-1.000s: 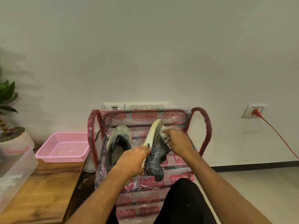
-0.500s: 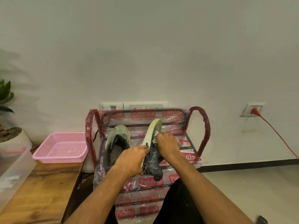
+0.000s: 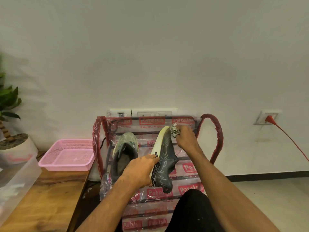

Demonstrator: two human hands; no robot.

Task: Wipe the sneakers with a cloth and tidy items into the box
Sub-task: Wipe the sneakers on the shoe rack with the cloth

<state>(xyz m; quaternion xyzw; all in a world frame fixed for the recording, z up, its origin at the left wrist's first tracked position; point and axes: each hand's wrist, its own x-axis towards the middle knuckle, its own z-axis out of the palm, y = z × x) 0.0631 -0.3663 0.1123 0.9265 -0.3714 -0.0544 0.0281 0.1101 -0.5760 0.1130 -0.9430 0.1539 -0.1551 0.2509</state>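
Observation:
My left hand (image 3: pixel 138 171) grips a dark grey sneaker (image 3: pixel 164 158) by its sole edge, turned on its side with the pale sole facing left and the toe pointing up. My right hand (image 3: pixel 185 138) holds a bunched patterned cloth (image 3: pixel 174 130) against the sneaker's toe. A second sneaker (image 3: pixel 124 156), grey-green with a dark opening, lies on the plastic-wrapped metal rack (image 3: pixel 215 136) to the left. A clear plastic box (image 3: pixel 20 178) sits at the left edge on the wooden table.
A pink mesh basket (image 3: pixel 66 154) stands on the wooden table (image 3: pixel 50 198). A potted plant (image 3: pixel 15 143) is at far left. A red cord (image 3: pixel 291 141) runs from a wall socket at right. My dark-clothed knee (image 3: pixel 192 210) is below the rack.
My right hand slid down the sneaker's side with the cloth, then moved back up to the toe. The left hand kept its grip.

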